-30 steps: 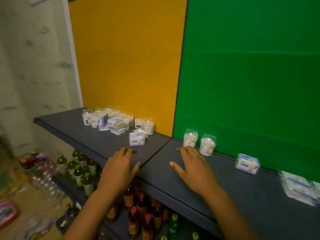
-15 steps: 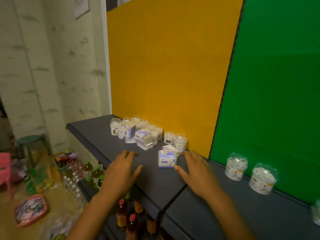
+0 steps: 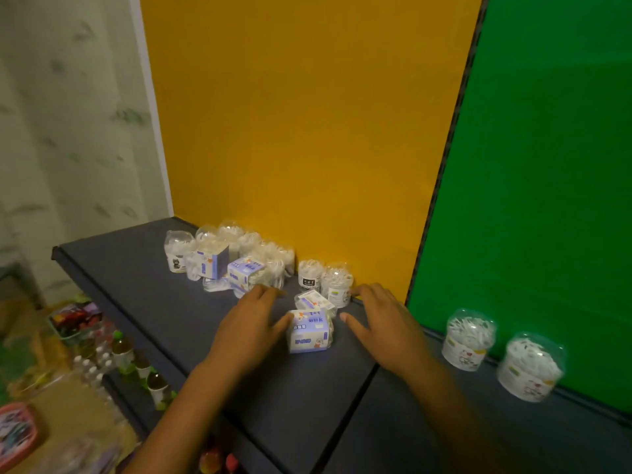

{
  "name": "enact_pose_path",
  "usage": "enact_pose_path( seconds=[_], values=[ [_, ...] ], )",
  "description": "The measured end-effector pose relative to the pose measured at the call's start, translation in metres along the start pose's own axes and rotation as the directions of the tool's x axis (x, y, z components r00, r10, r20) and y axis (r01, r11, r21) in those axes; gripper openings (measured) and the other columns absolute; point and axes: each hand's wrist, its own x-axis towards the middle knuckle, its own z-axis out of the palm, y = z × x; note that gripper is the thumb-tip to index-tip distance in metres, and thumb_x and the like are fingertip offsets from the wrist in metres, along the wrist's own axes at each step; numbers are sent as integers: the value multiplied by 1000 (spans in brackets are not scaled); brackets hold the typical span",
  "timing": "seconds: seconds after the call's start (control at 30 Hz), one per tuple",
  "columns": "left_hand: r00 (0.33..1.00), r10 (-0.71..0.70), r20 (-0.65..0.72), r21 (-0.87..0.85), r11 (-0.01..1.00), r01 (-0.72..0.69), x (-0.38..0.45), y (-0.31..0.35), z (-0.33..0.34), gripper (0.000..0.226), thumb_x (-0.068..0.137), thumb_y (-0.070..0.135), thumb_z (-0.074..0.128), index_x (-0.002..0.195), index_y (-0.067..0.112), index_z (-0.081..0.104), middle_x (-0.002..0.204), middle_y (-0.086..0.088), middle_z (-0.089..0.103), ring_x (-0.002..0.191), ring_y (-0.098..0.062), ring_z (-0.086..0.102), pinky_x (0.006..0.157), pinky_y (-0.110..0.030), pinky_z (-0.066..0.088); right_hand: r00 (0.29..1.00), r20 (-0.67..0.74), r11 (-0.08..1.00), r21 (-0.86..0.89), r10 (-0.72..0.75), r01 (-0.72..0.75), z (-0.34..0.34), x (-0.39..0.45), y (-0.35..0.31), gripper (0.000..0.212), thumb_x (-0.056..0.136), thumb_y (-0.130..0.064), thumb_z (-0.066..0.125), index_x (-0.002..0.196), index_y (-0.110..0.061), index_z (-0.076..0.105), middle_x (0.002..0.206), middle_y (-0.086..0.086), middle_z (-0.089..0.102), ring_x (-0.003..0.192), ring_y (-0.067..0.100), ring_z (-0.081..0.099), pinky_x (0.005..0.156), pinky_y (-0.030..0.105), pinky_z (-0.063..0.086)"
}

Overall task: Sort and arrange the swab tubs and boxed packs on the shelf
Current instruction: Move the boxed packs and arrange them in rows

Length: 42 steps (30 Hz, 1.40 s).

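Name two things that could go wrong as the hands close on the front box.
The left hand and right hand flank the front box; a second box leans behind it and may topple. The right hand lies close to two tubs and might knock them.

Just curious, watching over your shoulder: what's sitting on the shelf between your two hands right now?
In the head view, a purple-and-white boxed pack stands between the left hand and right hand, a second pack just behind it.

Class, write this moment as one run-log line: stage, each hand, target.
stage: reaching | left hand: open, beside boxed pack | right hand: open, other side | target: boxed pack on shelf
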Motion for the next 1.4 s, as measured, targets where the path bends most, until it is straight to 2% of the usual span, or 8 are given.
enact_pose_path(
  seconds=[0.33, 0.6, 0.73, 0.87, 0.93, 1.1, 1.33, 1.4],
  values=[
    [895, 61, 443, -130, 992, -3, 41, -12, 20, 54, 87, 57, 54, 127, 20, 55, 123, -5, 62, 105, -19, 59, 92, -39, 49, 988, 19, 988, -16, 156, -156, 15, 7, -5, 47, 97, -50, 47, 135, -23, 43, 131, -1, 48, 120, 19, 46, 95, 36, 43],
    [877, 179, 446, -377, 926, 3, 40, -27, 14, 29, 81, 49, 68, 93, 31, 50, 85, 16, 58, 77, 3, 54, 63, -15, 42, 972, -48, 973, -3, 230, -230, 29, 9, -21, 44, 96, -49, 51, 131, -24, 45, 130, -2, 48, 119, 17, 47, 95, 35, 43],
    [870, 181, 458, -507, 857, 89, 43, -39, 14, 39, 73, 46, 77, 98, 25, 56, 93, 4, 67, 84, -8, 62, 72, -27, 51, 966, -77, 969, 6, 246, -246, 30, 6, -27, 41, 96, -49, 51, 128, -25, 47, 128, -4, 49, 119, 16, 48, 94, 33, 43],
    [877, 136, 461, -691, 675, 259, 44, -49, 2, 46, 72, 28, 82, 112, 20, 60, 97, -1, 71, 85, -13, 69, 73, -26, 58, 963, -94, 967, 2, 253, -254, 29, 14, -32, 39, 96, -46, 53, 128, -25, 47, 128, -3, 50, 119, 17, 48, 95, 35, 44],
    [883, 111, 457, -798, 490, 352, 46, -53, -6, 45, 75, 18, 79, 116, 19, 59, 94, 1, 74, 86, -17, 72, 78, -37, 60, 966, -87, 970, -2, 244, -245, 32, 21, -35, 38, 95, -45, 54, 126, -23, 49, 126, -1, 51, 117, 19, 49, 93, 36, 45],
    [902, 60, 428, -900, 118, 419, 50, -65, -24, 48, 81, 14, 72, 121, 31, 54, 102, -4, 74, 95, -23, 71, 78, -40, 59, 962, 0, 961, -42, 273, -273, 43, 41, -47, 33, 95, -44, 55, 119, -22, 52, 118, 0, 52, 108, 18, 51, 83, 31, 43],
    [920, -8, 393, -915, -100, 390, 45, -85, -33, 53, 79, 19, 70, 128, 23, 52, 115, -11, 69, 104, -26, 68, 85, -40, 57, 935, 85, 939, -38, 343, -341, 68, 58, -60, 45, 92, -46, 59, 129, -22, 47, 131, 2, 47, 117, 19, 47, 90, 30, 43],
    [925, -56, 375, -925, -81, 371, 43, -91, -34, 55, 77, 22, 71, 128, 19, 50, 113, -11, 70, 101, -25, 69, 88, -42, 56, 932, 87, 936, -38, 352, -350, 73, 59, -62, 46, 91, -44, 62, 130, -23, 45, 132, 3, 47, 117, 19, 48, 89, 28, 43]
  ],
)
